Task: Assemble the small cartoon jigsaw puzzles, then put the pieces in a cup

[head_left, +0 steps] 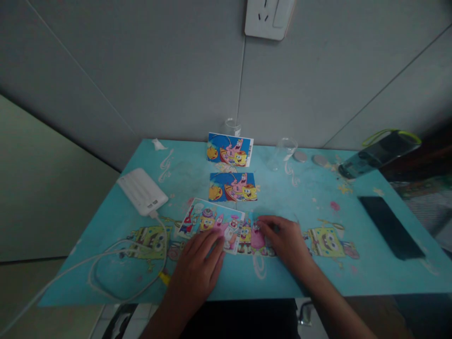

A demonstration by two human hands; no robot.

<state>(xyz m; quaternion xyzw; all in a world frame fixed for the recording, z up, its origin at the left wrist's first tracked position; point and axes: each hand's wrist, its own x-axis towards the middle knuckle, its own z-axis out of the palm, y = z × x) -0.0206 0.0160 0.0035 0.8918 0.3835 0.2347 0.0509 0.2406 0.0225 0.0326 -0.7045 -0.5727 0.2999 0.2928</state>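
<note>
Head view | pale card [206, 217]: one, on desk [190, 165] under left hand [201, 263], open, fingers extended | right hand [289, 238]: pinched at pink figure [258, 241] just beside card, cannot tell if gripping | blue pictures [229, 149] [233, 187]: two | clear cups [232, 128] [285, 149]: two, contents unclear | bottle [381, 153]: one, contents unclear

Opens widest on the right, snags on the left.
Runs free and flat over the tabletop [314, 186] from the right hand [287, 240] to the dark slab [390, 227], bounded at the far side by two grey discs [300, 157], a clear cup [288, 153] and a bottle [383, 151]. Also passes between the power bank [142, 190] and the two blue cards [233, 187]. Shrinks to a thin strip between those cards. Left of the left hand [203, 259], meets a looped white cable [166, 241]; beyond the far edge, stops at the wall [176, 70].
</note>
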